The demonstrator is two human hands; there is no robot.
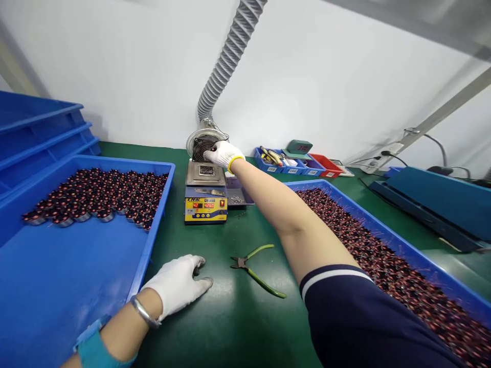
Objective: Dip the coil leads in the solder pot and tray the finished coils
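My right hand [224, 154], in a white glove with a yellow cuff, is stretched out over the solder pot [207, 176]. Its fingers are pinched around a small dark part [214, 148], mostly hidden by the glove. The pot's yellow front panel [206, 209] shows red digits. My left hand [178, 281], gloved in white with greyed fingertips, is low over the green table, thumb and forefinger apart, with nothing visible in it. Just right of it lie green-handled cutting pliers [259, 271], jaws toward the hand.
A blue tray [143, 276] at left holds many black-and-copper wound parts. Another blue tray [418, 255] at right is full of similar parts with wires. Behind the pot are a fan [201, 148] and grey duct hose [230, 56]. Small bins [293, 168] stand along the wall.
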